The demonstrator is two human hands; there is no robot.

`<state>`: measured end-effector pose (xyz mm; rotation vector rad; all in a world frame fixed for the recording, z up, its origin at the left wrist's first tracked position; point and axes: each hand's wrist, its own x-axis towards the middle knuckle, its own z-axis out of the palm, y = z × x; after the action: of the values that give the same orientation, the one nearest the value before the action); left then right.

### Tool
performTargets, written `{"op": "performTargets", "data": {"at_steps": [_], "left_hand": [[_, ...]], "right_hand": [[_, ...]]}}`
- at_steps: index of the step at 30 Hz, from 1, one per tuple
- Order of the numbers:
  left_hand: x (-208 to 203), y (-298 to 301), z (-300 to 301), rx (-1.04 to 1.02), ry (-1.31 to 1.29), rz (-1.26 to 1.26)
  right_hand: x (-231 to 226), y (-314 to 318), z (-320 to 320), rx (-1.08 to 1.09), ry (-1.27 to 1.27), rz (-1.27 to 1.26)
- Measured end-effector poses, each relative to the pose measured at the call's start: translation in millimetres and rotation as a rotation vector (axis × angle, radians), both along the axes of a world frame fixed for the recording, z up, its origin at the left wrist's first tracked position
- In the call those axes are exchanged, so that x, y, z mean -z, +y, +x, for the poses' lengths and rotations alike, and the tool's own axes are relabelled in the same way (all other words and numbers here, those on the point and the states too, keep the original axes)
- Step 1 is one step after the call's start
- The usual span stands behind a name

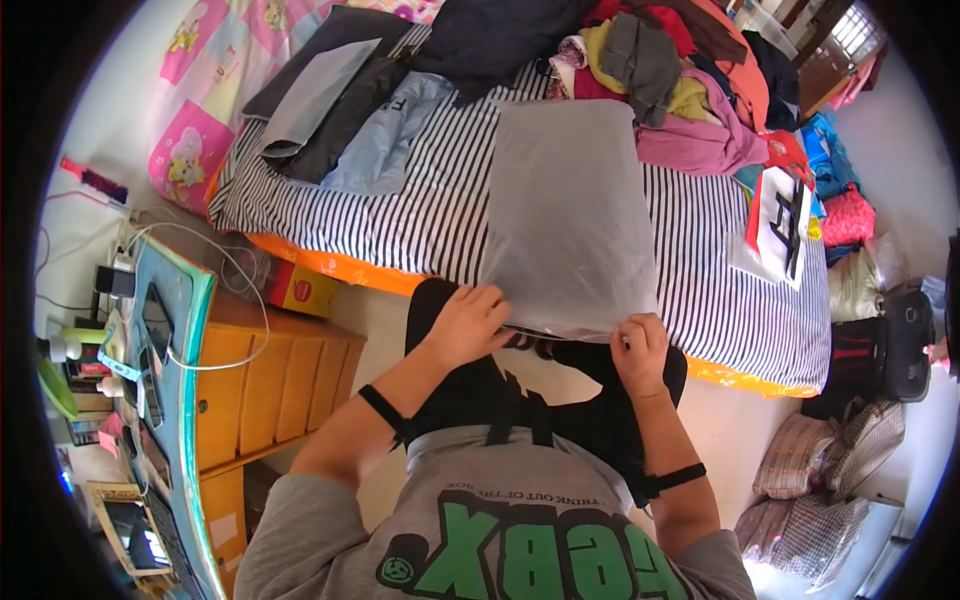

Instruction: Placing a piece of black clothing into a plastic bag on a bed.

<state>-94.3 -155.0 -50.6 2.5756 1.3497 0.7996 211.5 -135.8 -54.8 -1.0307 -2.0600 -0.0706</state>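
A large grey translucent plastic bag (570, 210) lies flat on the striped bed, its near edge hanging just over the bed's front. What it contains, if anything, cannot be made out. My left hand (468, 325) grips the bag's near left corner, fingers closed at the edge. At the near right corner my right hand (638, 352) pinches the same edge, fingers curled. Between the two hands the bag's rim runs nearly straight above my knees.
Folded plastic bags (385, 140) lie on the bed's left, dark clothing (495, 40) behind. A clothes heap (690, 90) fills the far right; a white printed bag (780, 225) is near the right edge. A wooden desk (250, 390) stands left, a black suitcase (905, 345) right.
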Motion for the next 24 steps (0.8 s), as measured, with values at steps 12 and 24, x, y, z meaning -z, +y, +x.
{"op": "performTargets", "data": {"at_steps": [12, 24], "left_hand": [[8.3, 9.2, -0.4, -0.091, 0.095, 0.138], [13.3, 6.7, -14.3, -0.166, 0.097, 0.092]], "right_hand": [[-2.2, 5.4, 30.5, 0.125, -0.062, -0.008], [4.7, 3.1, 56.2, 0.254, 0.042, -0.214]]}}
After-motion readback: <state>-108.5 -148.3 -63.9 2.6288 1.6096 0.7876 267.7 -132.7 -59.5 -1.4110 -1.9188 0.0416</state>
